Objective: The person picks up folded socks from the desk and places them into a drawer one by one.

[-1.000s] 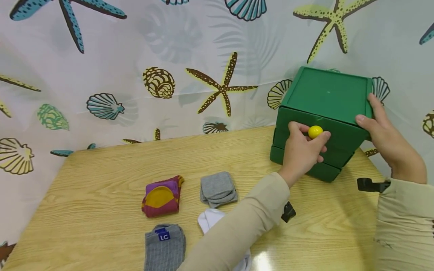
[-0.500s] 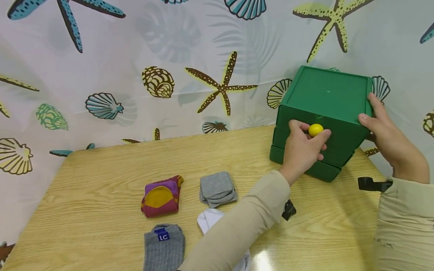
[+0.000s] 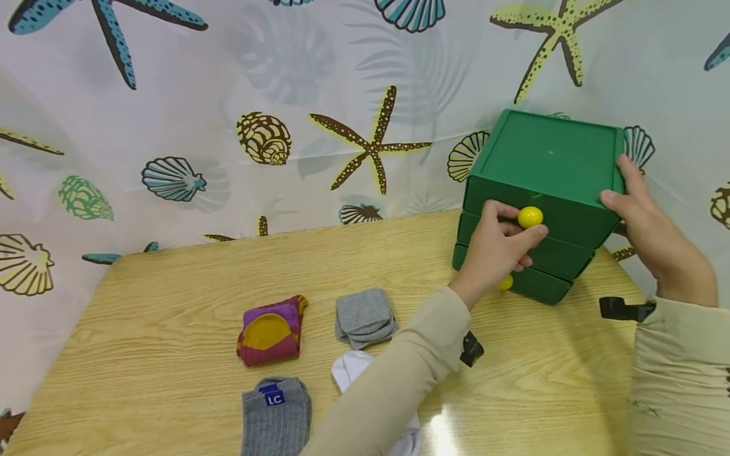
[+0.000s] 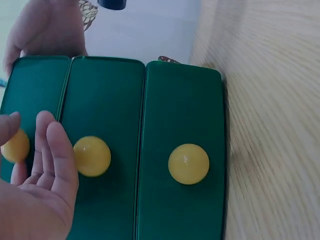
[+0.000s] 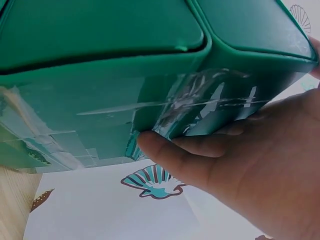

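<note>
A green three-drawer box (image 3: 550, 152) stands at the table's back right, with one round yellow knob on each drawer front. In the head view, my left hand (image 3: 496, 244) is around the top drawer's yellow knob (image 3: 530, 216), thumb on one side and fingers on the other. The left wrist view shows those fingers (image 4: 62, 150) fairly straight, with a gap beside the knob. All the drawer fronts lie flush there, and the middle knob (image 4: 92, 156) and bottom knob (image 4: 188, 164) show. My right hand (image 3: 656, 221) rests against the box's right side, fingers extended along its taped wall (image 5: 100, 120).
Folded socks lie on the wooden table (image 3: 171, 304): a maroon, purple and mustard pair (image 3: 272, 330), a light grey pair (image 3: 365, 316), a dark grey ribbed pair (image 3: 276, 415) and a white pair (image 3: 350, 367) partly under my left sleeve. A shell-patterned cloth (image 3: 319, 63) hangs behind.
The top drawer front has gone back slightly, uncovering more of the middle drawer. My left hand has loosened and shifted a little left from the knob. My right hand stays on the box's side.
</note>
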Tool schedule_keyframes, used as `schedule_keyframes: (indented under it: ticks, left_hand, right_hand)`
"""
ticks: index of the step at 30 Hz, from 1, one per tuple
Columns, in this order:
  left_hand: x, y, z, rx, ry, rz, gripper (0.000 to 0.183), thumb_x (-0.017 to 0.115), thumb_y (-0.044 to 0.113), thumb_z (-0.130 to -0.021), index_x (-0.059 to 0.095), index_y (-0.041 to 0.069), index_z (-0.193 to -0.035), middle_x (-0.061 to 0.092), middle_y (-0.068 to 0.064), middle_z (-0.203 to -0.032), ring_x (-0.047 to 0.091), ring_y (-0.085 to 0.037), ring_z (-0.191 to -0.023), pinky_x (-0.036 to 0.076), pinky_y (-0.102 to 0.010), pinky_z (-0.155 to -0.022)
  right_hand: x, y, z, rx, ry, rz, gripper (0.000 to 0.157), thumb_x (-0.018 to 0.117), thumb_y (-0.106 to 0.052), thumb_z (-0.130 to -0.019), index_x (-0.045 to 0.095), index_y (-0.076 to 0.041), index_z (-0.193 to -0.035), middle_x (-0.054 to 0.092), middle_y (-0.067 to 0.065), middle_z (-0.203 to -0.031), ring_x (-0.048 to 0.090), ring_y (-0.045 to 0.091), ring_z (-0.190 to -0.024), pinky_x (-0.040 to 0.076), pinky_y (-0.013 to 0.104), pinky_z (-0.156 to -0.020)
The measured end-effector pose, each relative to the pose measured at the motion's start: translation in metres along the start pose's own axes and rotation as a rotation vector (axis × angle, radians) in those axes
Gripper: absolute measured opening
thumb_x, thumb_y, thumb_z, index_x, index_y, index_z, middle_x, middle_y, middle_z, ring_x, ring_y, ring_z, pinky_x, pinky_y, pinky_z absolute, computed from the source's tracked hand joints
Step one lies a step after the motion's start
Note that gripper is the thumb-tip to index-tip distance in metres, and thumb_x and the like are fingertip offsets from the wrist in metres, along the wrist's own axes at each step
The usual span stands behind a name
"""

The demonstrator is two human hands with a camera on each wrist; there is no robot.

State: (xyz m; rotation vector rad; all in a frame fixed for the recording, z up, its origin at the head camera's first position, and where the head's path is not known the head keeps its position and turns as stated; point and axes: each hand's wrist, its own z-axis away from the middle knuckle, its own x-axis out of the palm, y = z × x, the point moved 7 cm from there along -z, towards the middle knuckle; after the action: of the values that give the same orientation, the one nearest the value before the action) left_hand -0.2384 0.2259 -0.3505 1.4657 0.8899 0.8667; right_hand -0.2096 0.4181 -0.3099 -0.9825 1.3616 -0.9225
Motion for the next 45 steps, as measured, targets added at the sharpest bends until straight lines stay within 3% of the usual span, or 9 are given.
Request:
schedule_keyframes:
  ticks: [2,8,14,20,25,29,36,41,45]
  left_hand:
    - [-0.004,-0.003,0.000,-0.005,-0.006,-0.010,0.027,0.072,0.015,-0.096,0.050,0.015,-0.111,0.064,-0.001,-0.081,0.065,-0.037,-0.064,0.054,-0.026,-0.054]
    - [-0.013,-0.019,0.005,-0.090,0.063,-0.135,0.008,0.069,0.013,-0.097,0.061,0.011,-0.096,0.058,-0.002,-0.070,0.056,-0.017,-0.049,0.049,-0.025,-0.049]
    - [-0.013,-0.030,0.013,-0.128,0.121,-0.210,0.025,0.072,0.030,-0.096,0.053,0.016,-0.102,0.058,-0.001,-0.069,0.061,-0.022,-0.053,0.046,-0.026,-0.048]
    - [-0.007,-0.035,0.016,-0.075,0.189,-0.301,0.038,0.076,0.036,-0.092,0.046,0.017,-0.107,0.059,0.005,-0.078,0.061,-0.011,-0.054,0.050,-0.024,-0.052]
    - [-0.007,-0.039,0.016,-0.035,0.207,-0.198,0.034,0.076,0.026,-0.094,0.045,0.015,-0.105,0.059,0.003,-0.083,0.061,-0.009,-0.061,0.053,-0.023,-0.056]
    - [-0.007,-0.042,0.016,-0.042,0.190,-0.121,0.034,0.076,0.022,-0.093,0.045,0.015,-0.104,0.060,0.002,-0.084,0.064,-0.011,-0.063,0.054,-0.024,-0.057]
    - [-0.008,-0.044,0.022,-0.052,0.188,-0.119,0.035,0.077,0.020,-0.092,0.044,0.015,-0.102,0.060,0.000,-0.082,0.067,-0.022,-0.061,0.053,-0.024,-0.056]
    - [-0.005,-0.049,0.027,-0.048,0.190,-0.035,0.037,0.078,0.016,-0.090,0.043,0.014,-0.102,0.057,-0.002,-0.082,0.064,-0.022,-0.058,0.056,-0.025,-0.058]
    - [-0.001,-0.054,0.034,-0.019,0.247,0.054,0.037,0.078,0.013,-0.089,0.044,0.013,-0.103,0.056,-0.003,-0.082,0.063,-0.022,-0.056,0.056,-0.026,-0.059]
  right_hand:
    - [0.000,0.001,-0.001,0.008,-0.001,0.007,0.068,0.026,-0.035,-0.110,-0.025,-0.035,-0.156,-0.034,-0.007,-0.160,-0.028,0.014,-0.145,-0.006,0.060,-0.115]
    - [0.000,0.000,-0.002,-0.008,0.008,0.024,0.070,0.025,-0.038,-0.109,-0.026,-0.032,-0.155,-0.034,-0.006,-0.160,-0.028,0.011,-0.143,-0.012,0.053,-0.115]
    - [0.001,-0.003,-0.001,-0.028,-0.003,0.028,0.069,0.025,-0.041,-0.109,-0.027,-0.033,-0.155,-0.036,-0.005,-0.159,-0.031,0.013,-0.143,-0.012,0.060,-0.113]
    - [0.003,-0.003,-0.001,-0.051,0.014,0.027,0.073,0.030,-0.042,-0.108,-0.024,-0.034,-0.156,-0.033,-0.004,-0.161,-0.028,0.012,-0.143,-0.014,0.059,-0.112]
    - [0.006,-0.002,-0.003,-0.040,0.021,0.013,0.075,0.034,-0.040,-0.107,-0.022,-0.037,-0.157,-0.032,-0.003,-0.161,-0.026,0.018,-0.146,-0.009,0.059,-0.114]
    - [0.006,-0.002,-0.003,-0.026,0.031,0.015,0.076,0.034,-0.041,-0.107,-0.022,-0.036,-0.157,-0.032,-0.001,-0.161,-0.025,0.022,-0.147,-0.008,0.059,-0.114]
    - [0.006,-0.004,-0.004,-0.003,0.030,0.018,0.077,0.033,-0.041,-0.106,-0.024,-0.033,-0.157,-0.035,0.001,-0.160,-0.029,0.021,-0.145,-0.012,0.058,-0.114]
    - [0.004,-0.004,-0.004,-0.009,0.044,0.016,0.077,0.034,-0.039,-0.106,-0.023,-0.031,-0.157,-0.036,0.001,-0.159,-0.030,0.021,-0.145,-0.014,0.056,-0.114]
    - [0.003,-0.002,-0.003,0.005,0.046,0.017,0.077,0.033,-0.039,-0.106,-0.024,-0.031,-0.157,-0.037,0.002,-0.159,-0.029,0.024,-0.145,-0.013,0.058,-0.114]
